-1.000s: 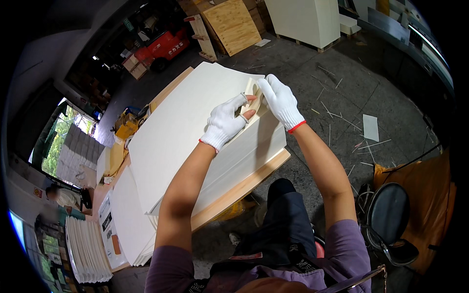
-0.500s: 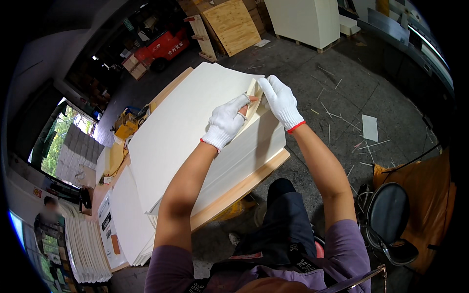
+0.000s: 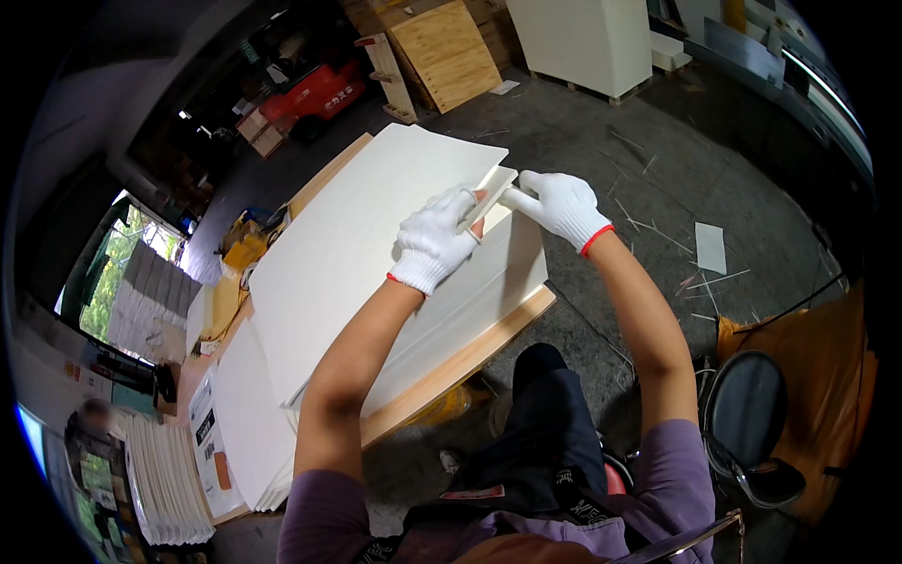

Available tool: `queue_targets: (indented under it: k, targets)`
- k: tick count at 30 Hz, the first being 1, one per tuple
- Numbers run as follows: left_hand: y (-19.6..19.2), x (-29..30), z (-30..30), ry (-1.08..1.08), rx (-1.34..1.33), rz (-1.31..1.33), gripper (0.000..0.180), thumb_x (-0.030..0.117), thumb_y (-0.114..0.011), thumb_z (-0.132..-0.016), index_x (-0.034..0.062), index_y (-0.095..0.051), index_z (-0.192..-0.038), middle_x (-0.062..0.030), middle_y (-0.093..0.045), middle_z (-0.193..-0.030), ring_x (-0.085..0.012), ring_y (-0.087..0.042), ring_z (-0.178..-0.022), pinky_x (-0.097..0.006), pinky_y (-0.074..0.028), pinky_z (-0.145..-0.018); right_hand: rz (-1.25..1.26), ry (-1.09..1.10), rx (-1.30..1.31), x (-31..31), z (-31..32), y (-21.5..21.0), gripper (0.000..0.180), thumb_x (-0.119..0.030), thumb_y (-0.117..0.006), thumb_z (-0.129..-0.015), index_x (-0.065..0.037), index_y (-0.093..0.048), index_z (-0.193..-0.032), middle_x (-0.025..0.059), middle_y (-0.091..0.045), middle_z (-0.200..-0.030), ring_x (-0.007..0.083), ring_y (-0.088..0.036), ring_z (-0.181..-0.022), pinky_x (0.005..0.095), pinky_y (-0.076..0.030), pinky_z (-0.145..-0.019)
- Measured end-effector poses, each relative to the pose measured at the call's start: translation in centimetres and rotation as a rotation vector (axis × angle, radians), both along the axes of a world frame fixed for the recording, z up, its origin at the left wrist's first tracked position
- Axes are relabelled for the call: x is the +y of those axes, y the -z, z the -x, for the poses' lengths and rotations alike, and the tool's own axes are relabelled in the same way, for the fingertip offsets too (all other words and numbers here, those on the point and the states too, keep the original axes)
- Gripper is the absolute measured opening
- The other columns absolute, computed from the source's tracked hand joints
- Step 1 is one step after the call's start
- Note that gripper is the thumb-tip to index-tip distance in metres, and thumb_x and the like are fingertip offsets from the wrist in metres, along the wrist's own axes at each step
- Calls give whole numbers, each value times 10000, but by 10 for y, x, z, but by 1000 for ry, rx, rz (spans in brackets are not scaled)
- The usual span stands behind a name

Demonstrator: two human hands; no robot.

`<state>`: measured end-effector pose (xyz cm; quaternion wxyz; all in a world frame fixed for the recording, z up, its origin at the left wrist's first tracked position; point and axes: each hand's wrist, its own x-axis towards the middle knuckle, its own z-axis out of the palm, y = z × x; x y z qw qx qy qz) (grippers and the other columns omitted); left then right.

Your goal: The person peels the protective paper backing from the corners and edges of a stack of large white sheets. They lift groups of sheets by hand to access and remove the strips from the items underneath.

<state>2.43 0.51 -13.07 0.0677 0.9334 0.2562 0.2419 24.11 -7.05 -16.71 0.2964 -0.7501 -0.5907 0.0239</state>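
Observation:
A tall stack of large white paperboard sheets [image 3: 376,216] lies in front of me. My left hand [image 3: 437,240], in a white knit glove with bare fingertips showing, is closed on the stack's near right edge. A bundle of top sheets is pinched there between thumb and fingers, its corner slightly lifted. My right hand [image 3: 562,205], also in a white glove with a red cuff, is at the right corner of the stack. Its thumb reaches the sheet edges just below the lifted bundle, with a gap between thumb and fingers. The fingertips' undersides are hidden.
The stack rests on a wooden board [image 3: 460,364]. More white sheets [image 3: 246,414] lie to the left, beside a fanned pile [image 3: 167,479]. A black stool [image 3: 747,404] stands at the right. Paper strips [image 3: 658,230] litter the floor; a red forklift [image 3: 315,99] is far back.
My right hand has drawn back slightly right and down from the sheet corner, its thumb and fingers spreading. The lifted bundle has settled flatter, while my left hand keeps its hold.

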Motion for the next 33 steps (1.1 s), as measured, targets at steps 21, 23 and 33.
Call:
queue_targets:
  k: [21, 23, 33]
  targets:
    - [1, 22, -4, -10, -22, 373, 464, 317, -690, -930, 179, -643, -1370, -128, -725, -1207, -282, -687, -1097, -365, -506, -966, -174, -24, 691, 11, 27, -20, 548, -531, -480, -1016, -82, -693, -1247, 162, -734, -1036, 337, -687, -964, 390, -506, -891]
    - [-5, 11, -7, -42, 13, 451, 488, 336, -714, -917, 162, -645, -1368, -128, -728, -1196, -261, -680, -1112, -350, -500, -973, -216, -11, 668, 15, 25, -10, 542, -522, -471, -1021, -84, -690, -1254, 164, -733, -1043, 340, -687, -969, 389, -505, -893]
    - [1, 14, -6, -34, -88, 389, 449, 299, -686, -938, 184, -646, -1371, -114, -724, -1200, -242, -663, -1157, -326, -473, -1010, -224, -8, 633, 17, 26, -3, 558, -535, -427, -1031, -96, -678, -1267, 183, -731, -1088, 360, -686, -1014, 416, -501, -918]
